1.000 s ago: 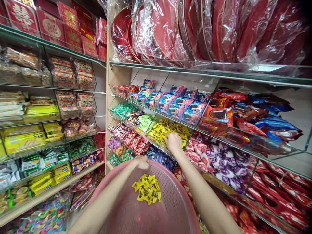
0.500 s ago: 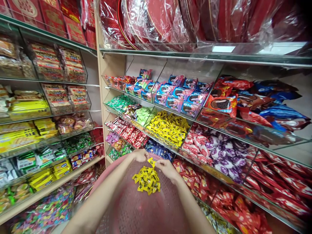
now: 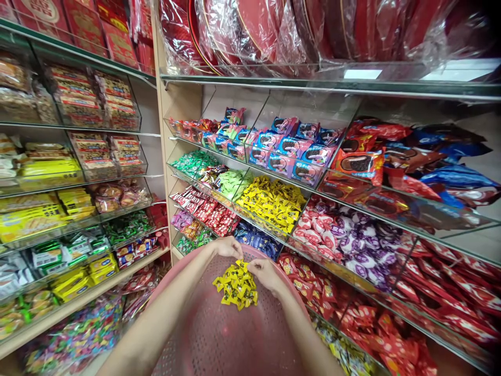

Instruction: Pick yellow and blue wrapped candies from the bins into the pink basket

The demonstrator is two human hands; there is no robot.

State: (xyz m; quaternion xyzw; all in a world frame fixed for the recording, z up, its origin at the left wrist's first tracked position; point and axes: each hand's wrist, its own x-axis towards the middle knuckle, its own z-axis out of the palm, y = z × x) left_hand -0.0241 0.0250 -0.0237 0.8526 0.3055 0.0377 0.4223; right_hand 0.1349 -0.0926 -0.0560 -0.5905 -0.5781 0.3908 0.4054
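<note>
My left hand (image 3: 227, 247) reaches over the far side of a pink perforated plastic basket (image 3: 219, 334). Its fingertips are pinched at a yellow-wrapped candy (image 3: 240, 263) at the top of a small heap. Close on the right, my right hand (image 3: 266, 273) has thumb and forefinger pressed together beside the same heap; whatever lies between them is too small to make out. The heap of yellow-wrapped candies (image 3: 237, 288) rests in the basket, below and between both hands.
Slanted clear bins hold yellow candies (image 3: 272, 203), purple and pink candies (image 3: 356, 243), and blue-pink cookie packs (image 3: 289, 146). Red packets (image 3: 385, 329) fill lower bins at right. Snack shelves (image 3: 78, 209) stand at left. Plastic-wrapped red round items (image 3: 266, 36) line the top shelf.
The yellow candy held up between both hands has dropped lower, onto the heap's top edge. My left fingers now point down at it, and the right fingertips have come slightly apart from it.
</note>
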